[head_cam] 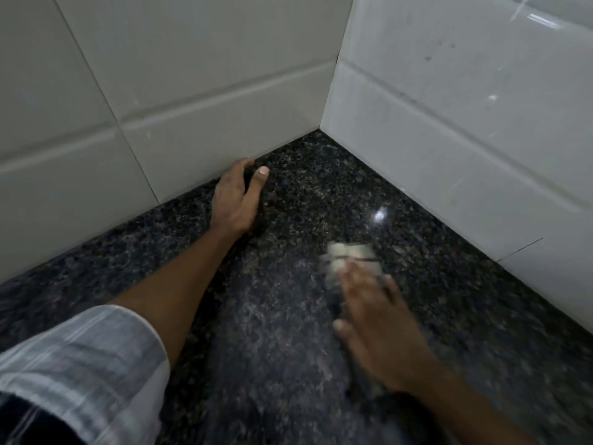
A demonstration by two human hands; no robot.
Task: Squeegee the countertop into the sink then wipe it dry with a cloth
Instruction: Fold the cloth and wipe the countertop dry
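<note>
A dark speckled granite countertop (288, 316) runs into a tiled corner. My left hand (236, 200) rests on the stone near the left wall, thumb spread out and fingers bent against the tile base, holding nothing. My right hand (375, 326) is blurred with motion and lies flat over a pale checked cloth (349, 255), pressing it onto the counter; only the cloth's far edge shows past the fingertips. No squeegee and no sink are in view.
White glossy wall tiles (465, 123) rise on the right and grey-white tiles (128, 91) on the left, meeting at the corner (319, 131). A light reflection (379, 216) glints on the stone. My striped sleeve (80, 374) fills the lower left.
</note>
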